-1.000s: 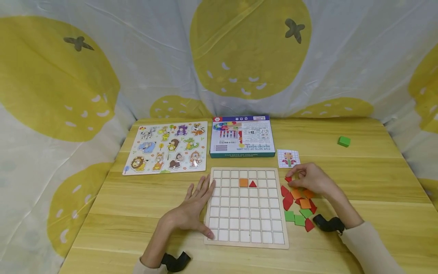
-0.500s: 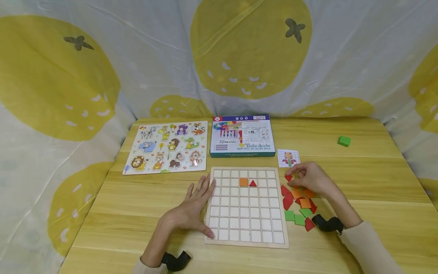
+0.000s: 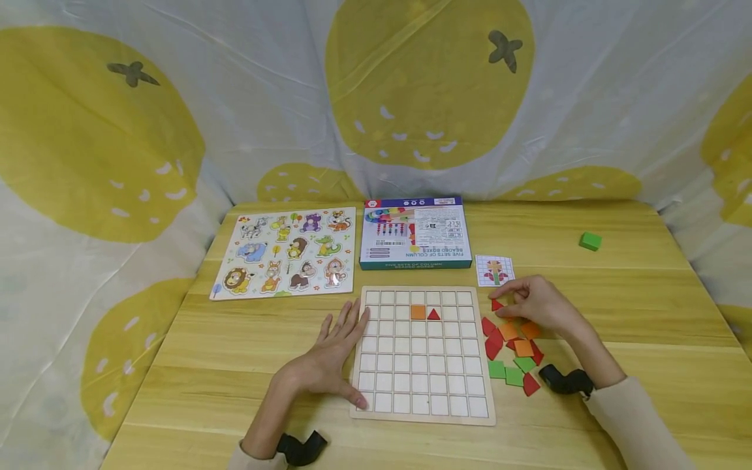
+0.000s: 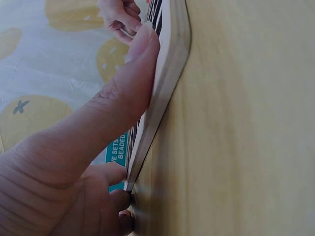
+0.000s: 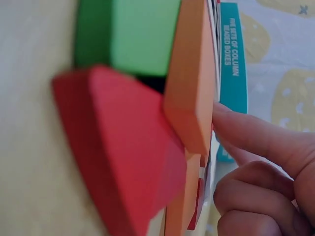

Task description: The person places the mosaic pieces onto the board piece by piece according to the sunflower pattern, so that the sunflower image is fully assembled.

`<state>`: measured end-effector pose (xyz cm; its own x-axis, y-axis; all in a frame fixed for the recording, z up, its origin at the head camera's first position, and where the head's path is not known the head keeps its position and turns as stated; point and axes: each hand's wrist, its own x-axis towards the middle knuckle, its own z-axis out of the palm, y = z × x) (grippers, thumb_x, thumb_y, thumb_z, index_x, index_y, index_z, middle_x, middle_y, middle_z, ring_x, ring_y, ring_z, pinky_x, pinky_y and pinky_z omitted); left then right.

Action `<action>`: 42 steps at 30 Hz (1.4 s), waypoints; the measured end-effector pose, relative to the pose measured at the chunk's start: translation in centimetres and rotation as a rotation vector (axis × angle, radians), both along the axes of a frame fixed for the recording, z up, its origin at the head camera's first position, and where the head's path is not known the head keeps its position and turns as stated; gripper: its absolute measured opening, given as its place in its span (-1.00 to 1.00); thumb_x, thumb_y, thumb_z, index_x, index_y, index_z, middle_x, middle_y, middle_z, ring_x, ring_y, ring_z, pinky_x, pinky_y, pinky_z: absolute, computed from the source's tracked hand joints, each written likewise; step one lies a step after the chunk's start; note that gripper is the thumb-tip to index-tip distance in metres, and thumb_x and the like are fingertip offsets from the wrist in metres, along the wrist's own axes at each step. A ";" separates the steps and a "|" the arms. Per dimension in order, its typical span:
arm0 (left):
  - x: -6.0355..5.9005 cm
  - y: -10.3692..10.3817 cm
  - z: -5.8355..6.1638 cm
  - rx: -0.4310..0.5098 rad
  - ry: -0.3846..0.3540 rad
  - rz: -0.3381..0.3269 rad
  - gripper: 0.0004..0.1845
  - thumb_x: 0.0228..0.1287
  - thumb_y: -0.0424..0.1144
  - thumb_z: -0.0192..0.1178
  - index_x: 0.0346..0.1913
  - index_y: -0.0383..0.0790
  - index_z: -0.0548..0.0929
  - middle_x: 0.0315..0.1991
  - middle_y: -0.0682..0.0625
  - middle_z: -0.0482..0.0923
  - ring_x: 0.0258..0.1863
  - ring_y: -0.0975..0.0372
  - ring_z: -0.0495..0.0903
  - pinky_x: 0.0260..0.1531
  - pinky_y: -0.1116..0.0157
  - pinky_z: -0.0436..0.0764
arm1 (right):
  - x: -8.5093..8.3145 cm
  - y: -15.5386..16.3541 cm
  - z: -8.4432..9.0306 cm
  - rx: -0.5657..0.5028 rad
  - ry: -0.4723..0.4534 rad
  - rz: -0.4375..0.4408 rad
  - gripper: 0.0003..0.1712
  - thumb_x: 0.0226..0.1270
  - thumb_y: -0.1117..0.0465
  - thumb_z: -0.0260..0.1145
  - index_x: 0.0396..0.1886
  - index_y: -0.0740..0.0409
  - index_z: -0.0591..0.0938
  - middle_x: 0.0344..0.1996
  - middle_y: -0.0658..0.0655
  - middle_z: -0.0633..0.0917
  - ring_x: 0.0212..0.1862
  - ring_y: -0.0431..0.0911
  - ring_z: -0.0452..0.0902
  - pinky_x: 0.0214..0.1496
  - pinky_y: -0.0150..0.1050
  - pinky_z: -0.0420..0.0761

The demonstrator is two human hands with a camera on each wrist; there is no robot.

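My left hand spreads along the left side of a wooden grid board; its thumb rests on the near left corner, its fingertips on the edge farther up. The left wrist view shows that thumb lying on the board's rim. On the board an orange square tile and a red triangle tile sit side by side in the second row. Right of the board, my right hand pinches another red triangle tile between thumb and forefinger. The right wrist view hides this tile behind other pieces.
Loose red, orange and green tiles lie beside the board under the right hand. A small pattern card is beyond them. Farther back are an animal puzzle, a flat box and a green block.
The red triangle tile in my right hand has turned a little between the fingertips, and the hand has shifted very slightly. My left hand and the board hold still.
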<state>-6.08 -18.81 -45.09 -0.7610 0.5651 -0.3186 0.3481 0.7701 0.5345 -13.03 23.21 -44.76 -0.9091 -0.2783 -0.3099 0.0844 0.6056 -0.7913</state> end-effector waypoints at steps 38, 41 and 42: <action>0.0 0.0 -0.1 -0.004 0.013 -0.011 0.67 -0.31 0.23 0.68 0.68 -0.20 -0.33 0.68 -0.17 -0.64 0.68 -0.08 -0.57 0.62 -0.24 -0.42 | -0.1 -3.4 1.3 -0.099 0.021 0.030 -0.62 0.23 0.14 0.57 -0.05 0.28 0.78 -0.71 -0.07 0.12 -0.59 -0.20 0.04 -0.45 -0.24 0.33; -0.1 0.0 -0.1 0.001 0.012 -0.017 0.67 -0.31 0.23 0.68 0.68 -0.21 -0.34 0.67 -0.18 -0.65 0.67 -0.09 -0.57 0.61 -0.26 -0.43 | -0.3 -6.0 1.4 -0.128 0.025 0.039 -0.69 0.24 0.15 0.56 -0.09 0.23 0.79 -0.72 -0.07 0.11 -0.59 -0.18 0.02 -0.43 -0.18 0.28; -0.1 0.0 -0.1 0.003 0.009 -0.019 0.67 -0.30 0.23 0.68 0.68 -0.21 -0.34 0.67 -0.18 -0.65 0.67 -0.09 -0.58 0.61 -0.26 -0.43 | -0.3 -6.9 1.4 -0.140 0.017 0.040 -0.70 0.24 0.16 0.56 -0.10 0.22 0.79 -0.72 -0.06 0.12 -0.59 -0.18 0.01 -0.43 -0.20 0.29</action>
